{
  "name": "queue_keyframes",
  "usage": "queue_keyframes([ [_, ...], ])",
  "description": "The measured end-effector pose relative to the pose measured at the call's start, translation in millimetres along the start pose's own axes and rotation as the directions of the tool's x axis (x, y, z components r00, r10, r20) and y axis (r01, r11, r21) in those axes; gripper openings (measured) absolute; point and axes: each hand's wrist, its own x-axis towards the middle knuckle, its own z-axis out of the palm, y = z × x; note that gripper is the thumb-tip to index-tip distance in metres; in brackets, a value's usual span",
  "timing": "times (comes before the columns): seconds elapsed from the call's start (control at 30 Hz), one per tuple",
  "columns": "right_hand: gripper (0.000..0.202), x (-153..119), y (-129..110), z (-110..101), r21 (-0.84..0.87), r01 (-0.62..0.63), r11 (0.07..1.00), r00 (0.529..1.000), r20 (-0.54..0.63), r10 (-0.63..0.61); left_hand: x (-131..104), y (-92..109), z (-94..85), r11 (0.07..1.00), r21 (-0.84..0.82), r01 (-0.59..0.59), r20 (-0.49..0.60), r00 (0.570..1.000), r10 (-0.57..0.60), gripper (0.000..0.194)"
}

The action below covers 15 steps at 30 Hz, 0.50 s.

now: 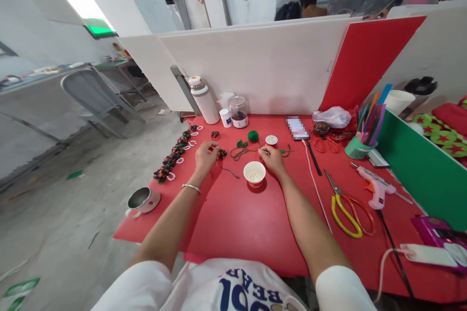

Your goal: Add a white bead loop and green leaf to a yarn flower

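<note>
On the red tabletop [237, 223], my left hand [206, 156] has its fingers bent beside a small dark multicoloured yarn piece [221, 154]; whether it grips the piece is unclear. My right hand [272, 159] is pinched, with something tiny at its fingertips that I cannot make out. Between and just below the hands stands a white cup [254, 173] of small pale beads. A green yarn ball [253, 136] and green leaf pieces with cord [241, 144] lie beyond the hands. Behind my right hand sits a small round spool [271, 141].
Yarn pieces with white bead loops [174, 157] line the left edge, above a mug [144, 199]. A bottle [205, 99] and jar [238, 112] stand behind. Yellow-handled scissors [343, 209], a pink glue gun [377, 187] and a pen cup [359, 145] are right. People sit beyond the partition.
</note>
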Motion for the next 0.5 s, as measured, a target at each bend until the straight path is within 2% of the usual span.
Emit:
queue_keyframes([
  [0.1, 0.026, -0.6, -2.5, 0.8, -0.015, -0.011, 1.000, 1.000, -0.023, 0.010, -12.2, -5.9, -10.1, 0.997, 0.067, -0.047, 0.003, 0.999, 0.046, 0.007],
  [0.17, 0.027, -2.6, -3.3, 0.2, -0.025, -0.021, 0.999, 0.999, -0.033, 0.020, -26.2, -4.5, -8.4, 0.978, 0.111, -0.177, 0.157, 0.975, 0.158, 0.019],
  [0.23, 0.027, -6.3, -3.2, -2.8, -0.034, -0.035, 0.999, 0.998, -0.049, 0.034, -42.1, 0.9, -3.6, 0.972, 0.064, -0.228, 0.364, 0.912, 0.190, 0.040],
  [0.3, 0.028, -12.0, -2.7, -8.7, -0.043, -0.055, 0.998, 0.996, -0.075, 0.051, -57.2, 8.7, 2.7, 0.970, -0.018, -0.244, 0.547, 0.809, 0.214, 0.064],
  [0.33, 0.029, -15.5, -2.6, -12.6, -0.047, -0.066, 0.997, 0.994, -0.094, 0.061, -63.9, 12.9, 6.7, 0.965, -0.052, -0.257, 0.607, 0.760, 0.235, 0.076],
  [0.4, 0.030, -23.8, -3.2, -21.3, -0.056, -0.088, 0.995, 0.987, -0.137, 0.080, -75.2, 20.7, 17.1, 0.962, -0.089, -0.257, 0.662, 0.707, 0.250, 0.089],
  [0.43, 0.030, -28.4, -3.9, -25.6, -0.060, -0.098, 0.993, 0.983, -0.159, 0.088, -79.8, 24.2, 23.5, 0.969, -0.082, -0.233, 0.662, 0.714, 0.228, 0.087],
  [0.5, 0.030, -37.9, -5.7, -32.7, -0.068, -0.112, 0.991, 0.976, -0.196, 0.096, -86.5, 31.3, 37.5, 0.991, -0.059, -0.121, 0.606, 0.784, 0.132, 0.074],
])
